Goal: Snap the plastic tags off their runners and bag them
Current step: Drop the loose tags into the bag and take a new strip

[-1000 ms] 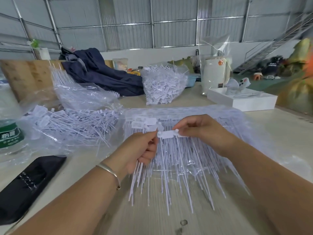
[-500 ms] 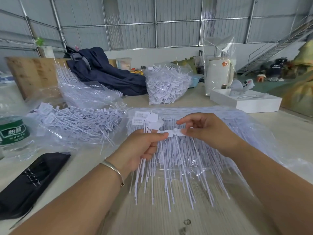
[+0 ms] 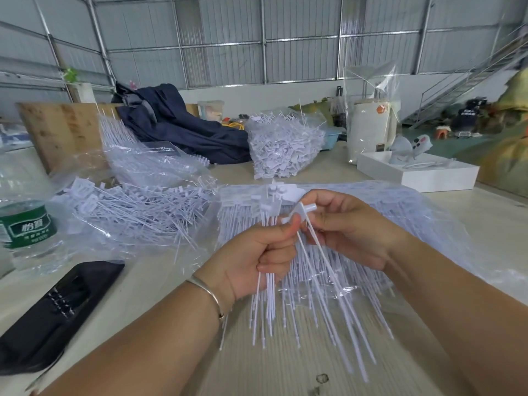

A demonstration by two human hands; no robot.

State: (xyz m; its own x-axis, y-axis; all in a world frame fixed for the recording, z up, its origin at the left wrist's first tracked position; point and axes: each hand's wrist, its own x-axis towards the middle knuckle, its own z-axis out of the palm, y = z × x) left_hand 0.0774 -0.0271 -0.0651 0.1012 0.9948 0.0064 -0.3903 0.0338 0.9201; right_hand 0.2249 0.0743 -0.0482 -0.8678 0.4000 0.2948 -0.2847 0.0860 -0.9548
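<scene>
Gripping thin white plastic tags (image 3: 268, 281): left hand (image 3: 257, 258) bundle, right hand (image 3: 348, 232) pinching flat head.

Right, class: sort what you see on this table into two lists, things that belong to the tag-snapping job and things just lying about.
Part of the job:
- left hand, gripping a bundle of tags
- right hand, pinching one tag
- clear bags of tags
- bag of snapped pieces

Lying about:
- water bottle
- black case
- navy jacket
- white box

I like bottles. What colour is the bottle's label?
Green label with white writing, seen in the head view.
</scene>
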